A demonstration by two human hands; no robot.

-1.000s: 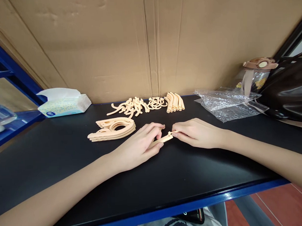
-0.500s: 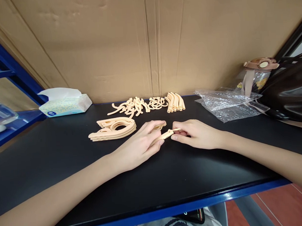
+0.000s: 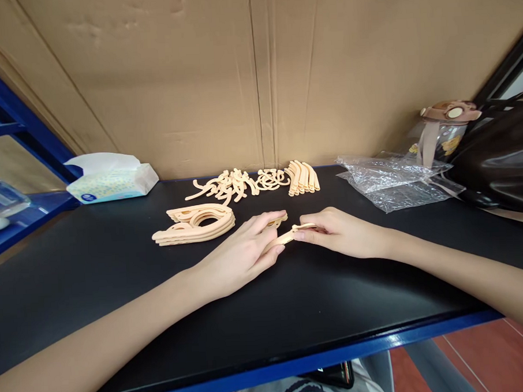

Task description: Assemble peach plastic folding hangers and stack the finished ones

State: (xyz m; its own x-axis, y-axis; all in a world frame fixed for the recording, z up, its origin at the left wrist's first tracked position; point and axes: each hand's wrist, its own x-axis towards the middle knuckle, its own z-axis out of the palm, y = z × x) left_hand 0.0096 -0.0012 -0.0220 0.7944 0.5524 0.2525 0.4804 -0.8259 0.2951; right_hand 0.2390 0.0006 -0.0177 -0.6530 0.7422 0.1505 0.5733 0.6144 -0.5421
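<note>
Head view: over a black tabletop [image 3: 259, 335] before cardboard [image 3: 174, 78], left hand [image 3: 246, 251] and right hand [image 3: 343, 231] pinch cream pieces [image 3: 284, 239].

On table [image 3: 318, 297]: tissue pack [image 3: 113, 182] left; stacked pieces [image 3: 180, 235] nearer, right of it; loose parts [image 3: 230, 184] behind stack; tubes [image 3: 303, 178] right of those; plastic bag [image 3: 391, 180] farther right, bottle [image 3: 452, 134] behind bag.

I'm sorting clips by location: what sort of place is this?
Likely a makeshift indoor workstation: a black tabletop, a stack of cream hanger-like pieces on it, and a brown cardboard-like panel behind.
</note>
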